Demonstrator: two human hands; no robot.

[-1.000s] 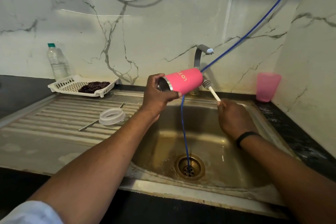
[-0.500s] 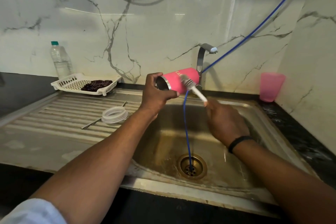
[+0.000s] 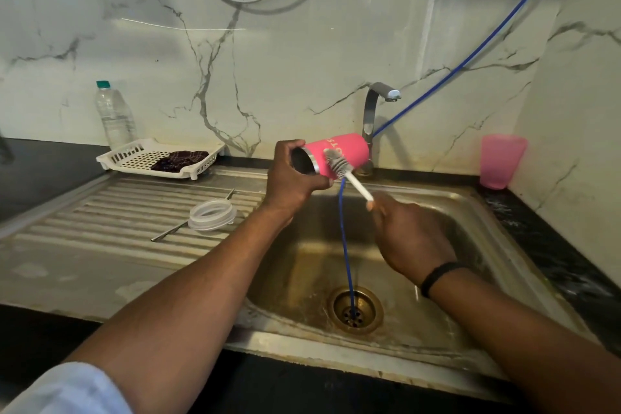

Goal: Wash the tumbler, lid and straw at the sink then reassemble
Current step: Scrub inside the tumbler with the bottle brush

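Left hand (image 3: 295, 175): grips the one pink metal tumbler (image 3: 339, 153) sideways over the steel sink (image 3: 437, 212).
Right hand (image 3: 408, 235): apparently pinches one white-handled bottle brush (image 3: 346, 171) against the tumbler's wall.
Drainboard: one clear round lid (image 3: 212, 214), one thin metal straw (image 3: 174, 228).

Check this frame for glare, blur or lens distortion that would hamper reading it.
Head view: wide-angle bending curves the sink edge and counter; a thin glare streak crosses the marble wall; the brush on the tumbler is slightly soft; left hand and right hand read clearly.
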